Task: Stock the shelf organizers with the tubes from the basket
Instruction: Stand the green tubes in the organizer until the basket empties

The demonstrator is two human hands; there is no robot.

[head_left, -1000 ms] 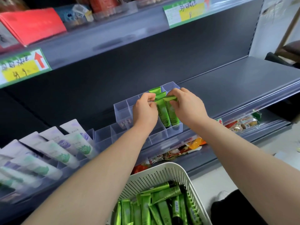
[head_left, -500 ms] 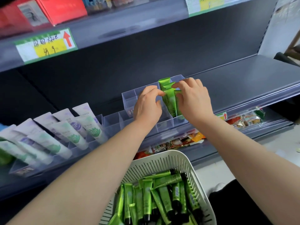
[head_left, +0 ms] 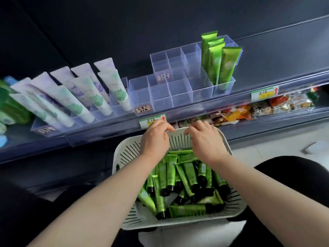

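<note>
hovering over basket [head_left: 128,152]: left hand [head_left: 155,139] and right hand [head_left: 207,143] at far rim, fingers curled, cannot tell whether gripping anything. green tubes [head_left: 178,184] heaped in basket, black caps. four stocked tubes [head_left: 219,65] upright at right end of clear organizer [head_left: 178,90] on shelf, vertical script too blurred to read. price tag [head_left: 264,93] yellow, red arrow, handwriting illegible.

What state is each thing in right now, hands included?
Clear plastic shelf organizer: right end stocked, other compartments empty.
Green plastic tubes in organizer: four visible, standing upright.
White slotted plastic basket: holds heaped green tubes.
Left hand: curled at basket rim, grip unclear.
Right hand: likewise.
</note>
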